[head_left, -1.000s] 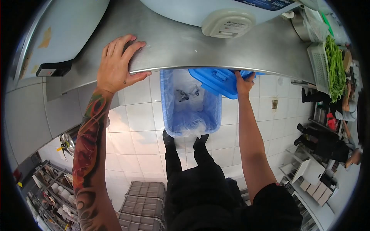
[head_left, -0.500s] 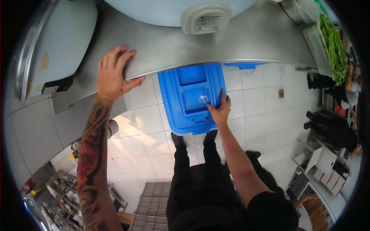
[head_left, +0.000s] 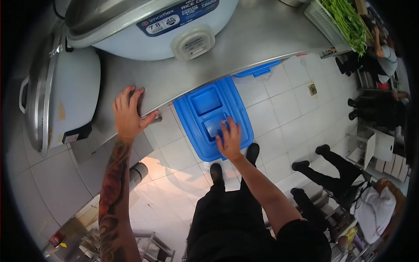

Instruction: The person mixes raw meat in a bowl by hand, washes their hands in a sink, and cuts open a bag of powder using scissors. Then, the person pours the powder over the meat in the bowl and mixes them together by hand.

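Observation:
My left hand (head_left: 129,114) lies open on the front edge of the steel counter (head_left: 163,77), fingers spread and thumb along the edge. Below the counter, a blue lidded storage bin (head_left: 185,113) stands on the floor, partly tucked underneath. My right hand (head_left: 230,142) is over the lid's near recess with its fingers apart, holding nothing. Its fingertips are at a small white patch on the lid and partly cover it. Whether the palm touches the lid, I cannot tell.
A large rice cooker (head_left: 131,51) stands on the counter, with another cooker (head_left: 80,89) at left. A basket of green stalks (head_left: 345,26) sits at right. Another blue lid (head_left: 259,70) shows under the counter. A person in white (head_left: 373,209) is at lower right; others stand farther back.
My right hand has moved from the bin lid's right edge inward to its near recess and the white patch. The view has turned and shifted, showing more of the rice cooker. My left hand stays on the counter edge.

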The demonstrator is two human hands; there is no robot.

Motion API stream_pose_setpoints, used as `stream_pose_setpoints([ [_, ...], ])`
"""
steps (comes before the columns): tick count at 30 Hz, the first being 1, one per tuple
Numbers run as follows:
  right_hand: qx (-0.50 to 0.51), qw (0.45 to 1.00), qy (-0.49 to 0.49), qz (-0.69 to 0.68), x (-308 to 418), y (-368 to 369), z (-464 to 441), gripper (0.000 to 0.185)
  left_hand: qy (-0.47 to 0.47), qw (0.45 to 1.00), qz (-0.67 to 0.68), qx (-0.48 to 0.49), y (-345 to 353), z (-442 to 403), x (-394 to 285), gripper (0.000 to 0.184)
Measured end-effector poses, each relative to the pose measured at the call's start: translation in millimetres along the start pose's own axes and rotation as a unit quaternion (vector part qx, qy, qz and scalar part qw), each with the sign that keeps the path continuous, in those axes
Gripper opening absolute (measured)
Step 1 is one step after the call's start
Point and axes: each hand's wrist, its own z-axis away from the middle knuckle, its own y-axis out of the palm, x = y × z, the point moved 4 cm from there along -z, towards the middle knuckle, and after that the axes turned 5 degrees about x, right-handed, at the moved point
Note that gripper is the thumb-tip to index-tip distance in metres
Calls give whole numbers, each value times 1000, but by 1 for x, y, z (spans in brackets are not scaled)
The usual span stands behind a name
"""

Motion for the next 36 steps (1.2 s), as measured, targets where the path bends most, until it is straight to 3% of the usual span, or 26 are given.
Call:
stream_pose_setpoints([
  [1, 42, 998, -41, 6, 9, 12, -2, 54, -2, 1000, 4, -1, 1, 1, 1, 75],
  [2, 39, 998, -11, 44, 7, 22, -6, 49, -3, 1000, 9, -4, 2, 0, 1, 76],
  [7, -27, 996, 5, 86, 11, 29, -31, 45, 5, 1000, 12, -4, 6, 0, -8, 78],
  [15, 23, 1000, -7, 12, 25, 65, -152, 53, 12, 1000, 12, -6, 6, 0, -9, 78],
  [16, 9, 1000, -2, 19, 26, 62, -166, 53, 12, 1000, 0, -2, 6, 1, -9, 78],
  [18, 78, 995, -13, -56, 23, 48, -184, 54, 28, 1000, -7, -10, 1, 2, -9, 79],
  [20, 29, 996, -22, -85, 5, 8, -162, 54, 10, 1000, -1, -2, 3, 2, -12, 80],
  [21, -4, 991, -42, -130, 3, -10, -145, 53, 19, 1000, 2, -11, 2, 2, -15, 80],
  [23, 142, 959, 24, -242, -48, -27, -87, 52, 17, 1000, -9, 1, -1, 2, -18, 79],
  [24, 90, 977, 23, -193, -87, -27, -39, 50, 7, 1000, -13, 10, -1, 2, -18, 78],
  [27, 216, 928, 268, -146, -235, -58, 148, 53, 7, 1000, 2, 3, 0, 5, -22, 76],
  [28, 307, 885, 339, -83, -292, -70, 221, 54, 5, 1000, 8, 18, 0, 5, -22, 76],
  [29, 309, 839, 444, -53, -324, -123, 298, 52, 11, 1000, 10, 10, -3, 1, -28, 76],
  [30, 319, 761, 564, -9, -347, -170, 366, 45, -50, 997, 12, 61, -1, 0, -29, 75],
  [31, 382, 713, 586, 37, -425, -143, 468, 36, -110, 987, 14, 112, 0, -2, -31, 74],
  [32, 455, 681, 570, 66, -391, -245, 478, 36, -163, 974, 21, 158, 6, -2, -33, 72],
  [33, 400, 660, 633, 64, -400, -285, 522, 30, -159, 975, 24, 151, 17, 6, -45, 72],
  [34, 356, 689, 630, 38, -443, -281, 586, 31, -194, 977, -8, 87, 22, 19, -62, 71],
  [35, 250, 675, 693, 25, -400, -360, 568, 34, -227, 973, -39, 24, 33, 36, -76, 70],
  [36, 276, 625, 730, -31, -408, -385, 583, 39, -263, 962, -57, 42, 67, 67, -82, 70],
])
